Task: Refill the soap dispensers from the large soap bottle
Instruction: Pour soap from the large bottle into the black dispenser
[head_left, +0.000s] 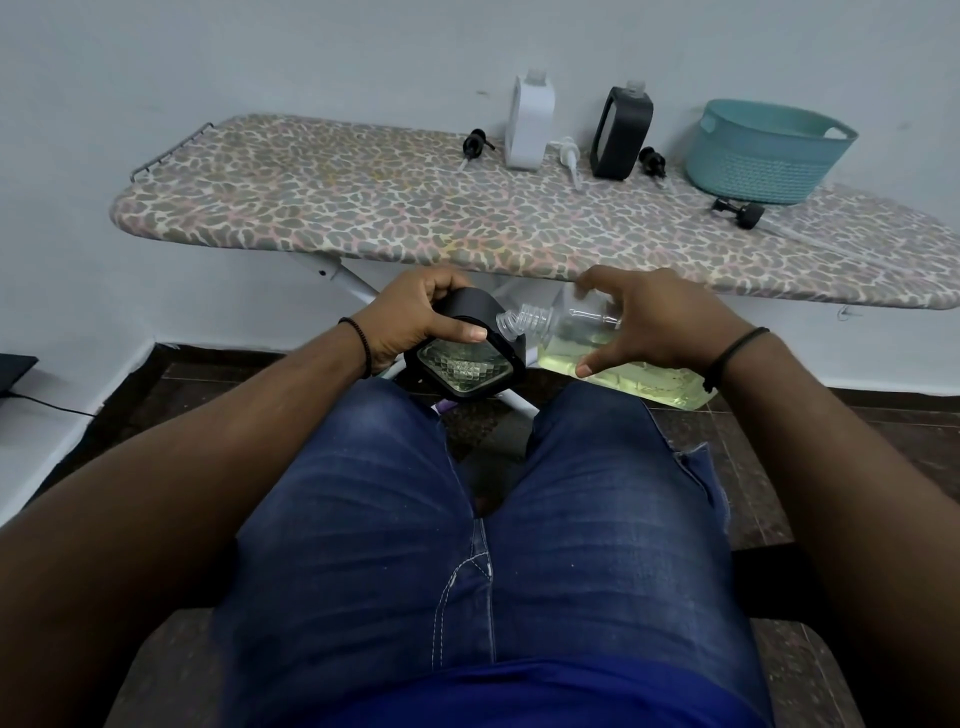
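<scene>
Left hand (415, 317) grips tilted dispenser (467, 358); right hand (654, 325) holds soap bottle (613, 358) sideways, spouts meeting so soap can pour across.

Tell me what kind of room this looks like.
Probably a home laundry or utility corner: a leopard-print ironing board serves as the table against a plain white wall, with a teal woven plastic basket on it.

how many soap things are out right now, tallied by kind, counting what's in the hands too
Dispenser bodies: 3, white and black on the ironing board, a black one in the left hand
Loose pump heads: 4, three black, one white
Large soap bottle: 1, in the right hand
Total: 8
</scene>
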